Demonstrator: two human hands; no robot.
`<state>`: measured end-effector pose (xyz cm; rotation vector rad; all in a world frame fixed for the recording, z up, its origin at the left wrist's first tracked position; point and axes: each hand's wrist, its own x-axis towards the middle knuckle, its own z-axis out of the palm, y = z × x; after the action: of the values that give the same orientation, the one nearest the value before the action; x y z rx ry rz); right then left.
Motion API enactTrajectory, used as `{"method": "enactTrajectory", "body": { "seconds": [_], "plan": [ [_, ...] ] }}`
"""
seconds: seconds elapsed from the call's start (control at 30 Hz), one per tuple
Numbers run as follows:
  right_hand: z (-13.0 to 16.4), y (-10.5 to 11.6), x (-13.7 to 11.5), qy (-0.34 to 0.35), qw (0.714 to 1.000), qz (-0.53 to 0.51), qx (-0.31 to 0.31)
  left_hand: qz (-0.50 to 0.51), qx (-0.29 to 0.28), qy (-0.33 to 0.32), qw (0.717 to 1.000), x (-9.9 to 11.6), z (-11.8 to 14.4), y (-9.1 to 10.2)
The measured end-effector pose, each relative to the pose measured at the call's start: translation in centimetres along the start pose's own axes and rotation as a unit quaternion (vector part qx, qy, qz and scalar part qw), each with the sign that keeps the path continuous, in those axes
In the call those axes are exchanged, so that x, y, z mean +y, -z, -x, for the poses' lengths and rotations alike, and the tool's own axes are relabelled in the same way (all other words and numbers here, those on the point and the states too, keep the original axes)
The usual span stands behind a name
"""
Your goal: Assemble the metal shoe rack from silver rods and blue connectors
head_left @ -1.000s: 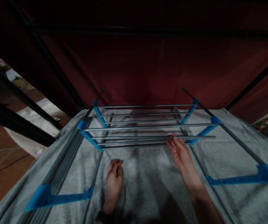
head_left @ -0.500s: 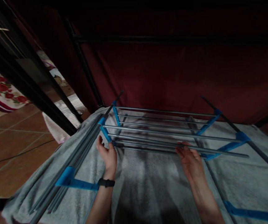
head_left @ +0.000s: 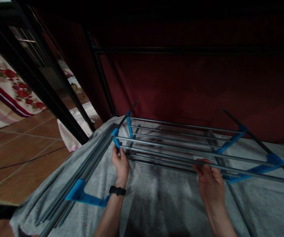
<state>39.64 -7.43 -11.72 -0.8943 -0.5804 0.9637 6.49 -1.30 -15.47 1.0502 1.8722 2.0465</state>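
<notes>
Floral cloth [head_left: 18, 89] hangs at far left above brown tiles [head_left: 40, 131]; then come black posts [head_left: 33, 74] and a grey blanket [head_left: 156, 200] bearing the frame [head_left: 257, 141], with a red curtain [head_left: 181, 89] behind. Along the blanket's left side lie loose tubes [head_left: 92, 149], side by side, probably grouped so they lie handy yet clear of the hands.

Next is the left hand [head_left: 121, 164], a black band [head_left: 117, 190] on its wrist. Its thumb and fingers curl at the lower end of the left bracket [head_left: 115, 135], where the rod [head_left: 255, 174] has its left end, seemingly to line the two up; I cannot tell whether they press tight. The rod slants rightward, in front of the bars [head_left: 243, 159].

About its middle, the right hand [head_left: 210, 184] pinches it between thumb and fingers, likely to bear its weight and steer it. Beyond that grip, the rod crosses before the right bracket [head_left: 275, 159]; its right end juts out unheld.
</notes>
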Motion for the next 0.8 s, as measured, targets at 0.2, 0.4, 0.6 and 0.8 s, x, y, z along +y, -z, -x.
{"method": "enactTrajectory", "body": {
  "seconds": [0.2,0.4,0.6,0.8],
  "plan": [
    [0.1,0.0,0.7,0.007,1.0,-0.009,0.02,0.003,0.013,-0.019,1.0,-0.5,0.1,0.1],
    [-0.4,0.4,1.9,-0.025,0.998,-0.047,0.032,-0.016,-0.016,-0.007,1.0,-0.5,-0.3,0.5],
    [-0.6,0.2,2.7,-0.052,0.996,-0.064,0.032,-0.111,0.021,-0.161,0.98,1.1,2.5,2.2],
    [-1.2,-1.6,2.3,-0.056,0.992,-0.113,0.026,-0.096,-0.179,-0.376,0.904,4.0,8.9,0.0]
  ]
}}
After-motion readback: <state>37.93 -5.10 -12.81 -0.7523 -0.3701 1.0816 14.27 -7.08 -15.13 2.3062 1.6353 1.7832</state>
